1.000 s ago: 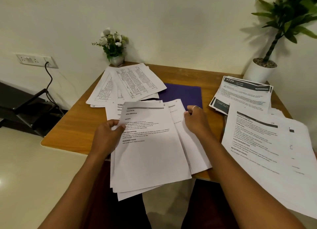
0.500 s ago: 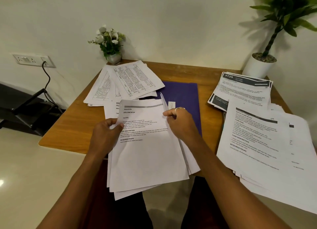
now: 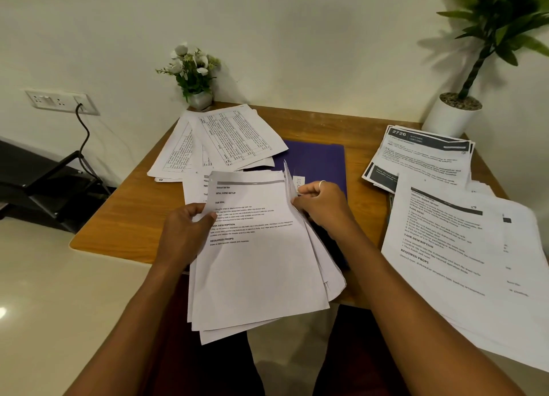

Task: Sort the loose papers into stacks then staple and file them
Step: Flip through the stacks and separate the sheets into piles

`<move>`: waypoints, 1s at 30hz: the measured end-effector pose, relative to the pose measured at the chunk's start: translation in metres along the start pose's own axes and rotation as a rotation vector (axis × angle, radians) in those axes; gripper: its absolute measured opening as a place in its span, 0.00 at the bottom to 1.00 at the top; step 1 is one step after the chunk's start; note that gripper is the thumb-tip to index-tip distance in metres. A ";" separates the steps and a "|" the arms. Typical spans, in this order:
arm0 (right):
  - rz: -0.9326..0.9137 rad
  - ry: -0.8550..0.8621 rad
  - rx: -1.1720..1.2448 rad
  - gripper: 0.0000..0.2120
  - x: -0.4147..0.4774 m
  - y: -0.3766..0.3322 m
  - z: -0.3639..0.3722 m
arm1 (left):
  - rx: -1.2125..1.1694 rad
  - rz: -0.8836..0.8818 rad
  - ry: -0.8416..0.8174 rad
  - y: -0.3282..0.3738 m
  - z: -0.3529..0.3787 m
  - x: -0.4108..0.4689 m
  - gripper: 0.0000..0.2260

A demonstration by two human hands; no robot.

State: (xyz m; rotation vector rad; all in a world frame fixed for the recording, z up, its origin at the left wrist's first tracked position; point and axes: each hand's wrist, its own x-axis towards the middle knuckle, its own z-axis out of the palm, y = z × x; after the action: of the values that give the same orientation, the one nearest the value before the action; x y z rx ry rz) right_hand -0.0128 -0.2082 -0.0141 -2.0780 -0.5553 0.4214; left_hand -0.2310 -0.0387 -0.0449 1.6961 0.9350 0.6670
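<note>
gripping thin white sheets (image 3: 255, 262), both hands (image 3: 322, 207), wooden desk (image 3: 124, 217)

Held stack (image 3: 261, 276), top sheet: "TASK DESCRIPTION", "REQUIRED PROPS". Dark-header sheet (image 3: 421, 158): "2726".

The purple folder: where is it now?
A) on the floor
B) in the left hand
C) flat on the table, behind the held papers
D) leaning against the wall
C: the purple folder lies flat on the table, beyond the papers that the left hand and the right hand hold.
</note>
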 end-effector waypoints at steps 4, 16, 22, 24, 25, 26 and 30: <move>-0.009 -0.001 -0.034 0.17 0.000 -0.001 0.001 | -0.022 0.006 -0.007 0.000 0.000 0.000 0.06; -0.010 -0.007 -0.014 0.18 0.004 -0.002 -0.001 | 0.002 0.014 -0.009 -0.002 0.000 0.001 0.06; 0.029 -0.066 0.033 0.27 0.009 0.000 -0.006 | -0.008 0.010 -0.010 -0.001 -0.001 0.000 0.05; 0.030 -0.052 0.034 0.25 0.009 0.001 -0.007 | -0.007 0.009 -0.008 -0.001 -0.001 -0.001 0.05; 0.025 -0.044 0.026 0.25 0.008 0.002 -0.007 | -0.003 0.009 -0.006 -0.001 -0.001 -0.001 0.05; 0.018 -0.034 0.025 0.24 0.008 0.003 -0.006 | 0.000 0.010 -0.004 0.000 -0.001 -0.001 0.05; 0.027 0.041 0.033 0.25 0.010 0.010 -0.004 | 0.008 0.008 0.000 0.000 0.000 -0.001 0.05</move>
State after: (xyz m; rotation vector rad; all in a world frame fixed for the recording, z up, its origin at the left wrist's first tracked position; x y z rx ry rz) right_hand -0.0001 -0.2107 -0.0210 -2.0600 -0.4933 0.4007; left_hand -0.2316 -0.0399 -0.0446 1.7078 0.9331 0.6690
